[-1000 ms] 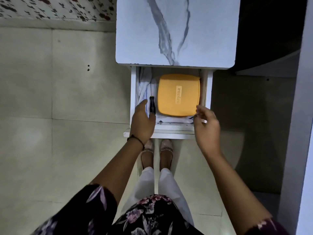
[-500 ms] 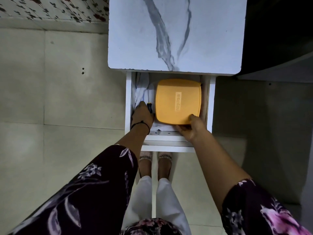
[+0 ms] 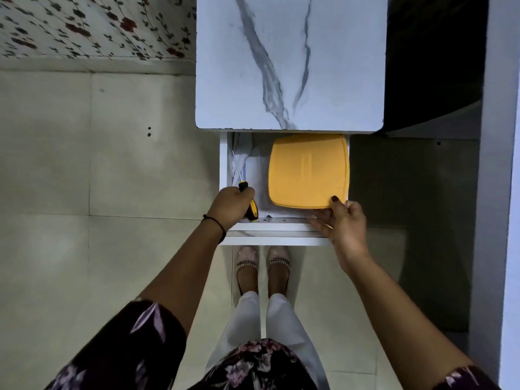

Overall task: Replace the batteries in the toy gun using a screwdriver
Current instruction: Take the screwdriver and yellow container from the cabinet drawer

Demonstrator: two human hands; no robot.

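From the head camera, looking straight down, the slim screwdriver with a black-and-yellow handle sits in the left hand. The fingers are curled round the middle of the handle. The handle's black end and the thin metal shaft stick out beyond the knuckles, pointing away from the person along the left side of the drawer. The yellow butt end shows at the near side of the hand.

The white pull-out drawer stands open under a white tabletop veined with grey marble. Inside it, crumpled white cloth or paper lines the left part and floor. A flat yellow plastic box, square with rounded corners, fills the right part, well apart from the screwdriver.

The right hand pinches the near right corner of that box, with the thumb on top and the fingers beneath the edge. What the box holds cannot be told.

Counted: one screwdriver, one yellow box, one drawer, two hands.

A black thread band circles the left wrist. Two feet in beaded sandals stand on pale floor tiles below the drawer front.
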